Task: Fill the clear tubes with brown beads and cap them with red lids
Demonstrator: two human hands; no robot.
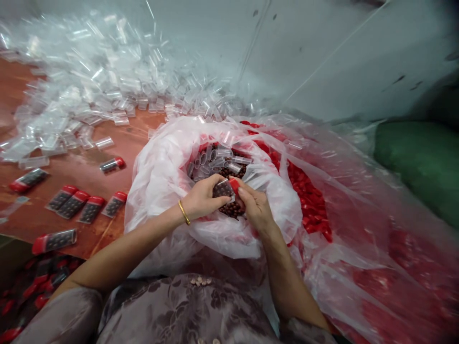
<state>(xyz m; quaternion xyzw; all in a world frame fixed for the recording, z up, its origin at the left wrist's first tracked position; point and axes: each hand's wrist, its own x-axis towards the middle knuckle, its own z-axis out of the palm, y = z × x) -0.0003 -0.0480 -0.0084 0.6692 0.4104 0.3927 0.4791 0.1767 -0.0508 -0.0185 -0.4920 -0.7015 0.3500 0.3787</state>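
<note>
Both hands meet over the open mouth of the white plastic bag [161,177]. The left hand [202,198] pinches a small clear plastic tube filled with dark beads [223,189]; the right hand [255,204] grips its red cap [234,184]. Bag walls crowd close all round. Filled red-capped tubes [73,203] lie left on the reddish-brown tabletop [122,143].

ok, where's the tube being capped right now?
Head view, centre: the filled tube sits between left hand and right hand, over the open white bag.
</note>
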